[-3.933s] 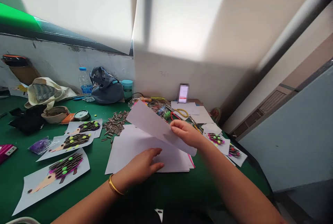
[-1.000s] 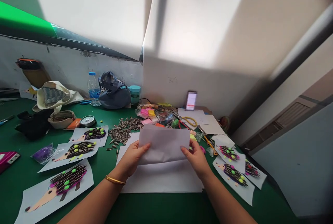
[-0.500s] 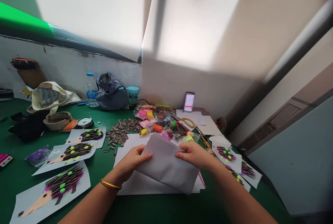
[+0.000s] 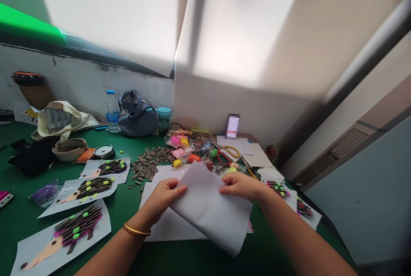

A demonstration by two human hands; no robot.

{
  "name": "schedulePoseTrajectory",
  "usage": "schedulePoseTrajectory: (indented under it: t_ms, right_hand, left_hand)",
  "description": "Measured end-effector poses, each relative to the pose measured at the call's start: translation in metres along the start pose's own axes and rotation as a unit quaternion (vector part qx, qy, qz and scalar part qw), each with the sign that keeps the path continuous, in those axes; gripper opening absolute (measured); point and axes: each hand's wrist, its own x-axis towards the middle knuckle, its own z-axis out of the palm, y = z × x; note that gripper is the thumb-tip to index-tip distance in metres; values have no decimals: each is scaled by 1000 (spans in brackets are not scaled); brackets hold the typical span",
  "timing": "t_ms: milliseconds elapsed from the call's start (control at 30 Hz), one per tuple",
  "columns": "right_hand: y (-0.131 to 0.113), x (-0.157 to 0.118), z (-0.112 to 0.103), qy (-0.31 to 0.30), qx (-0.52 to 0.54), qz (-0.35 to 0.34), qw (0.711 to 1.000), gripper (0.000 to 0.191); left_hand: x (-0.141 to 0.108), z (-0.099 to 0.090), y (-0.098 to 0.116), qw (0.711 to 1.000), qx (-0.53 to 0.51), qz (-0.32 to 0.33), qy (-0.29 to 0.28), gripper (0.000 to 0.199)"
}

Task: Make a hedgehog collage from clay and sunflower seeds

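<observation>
A white sheet of paper (image 4: 212, 207) is held up and tilted in front of me, bent over so that its lower part curls. My left hand (image 4: 165, 199) pinches its left edge between thumb and fingers, a gold bangle on that wrist. At the upper right edge, my right hand (image 4: 239, 185) grips the same sheet. Beneath it lie more white sheets (image 4: 160, 227) on the green table. Just behind the paper are a heap of striped sunflower seeds (image 4: 150, 162) and colourful packets of modelling clay (image 4: 180, 152).
Hedgehog pictures (image 4: 80, 229) made with seeds lie at left, with other hedgehog pictures (image 4: 279, 188) at right. Red-handled scissors (image 4: 224, 156) and yellow-handled scissors (image 4: 231, 151) lie behind the clay. A phone (image 4: 233, 126), blue bag (image 4: 138, 115) and water bottle (image 4: 112, 113) stand along the wall.
The held sheet has turned and its lower right part has swung down and to the right, curling more. Both hands keep their hold, the right shifting slightly.
</observation>
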Motion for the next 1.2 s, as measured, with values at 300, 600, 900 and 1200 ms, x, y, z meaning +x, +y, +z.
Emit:
schedulePoseTrajectory:
  t_ms: [300, 600, 900, 1200]
  right_hand:
    - [12, 4, 6, 5, 68, 21, 997, 37]
    - [15, 4, 8, -10, 103, 26, 994, 41]
    - [16, 7, 7, -10, 61, 26, 998, 37]
    - [18, 6, 9, -11, 93, 36, 995, 37]
  left_hand:
    - [0, -2, -1, 1000, 9, -5, 0, 41]
    - [1, -3, -2, 1000, 8, -3, 1, 39]
    - [2, -3, -3, 1000, 11, -5, -1, 39]
    - [2, -5, -3, 1000, 19, -9, -1, 39]
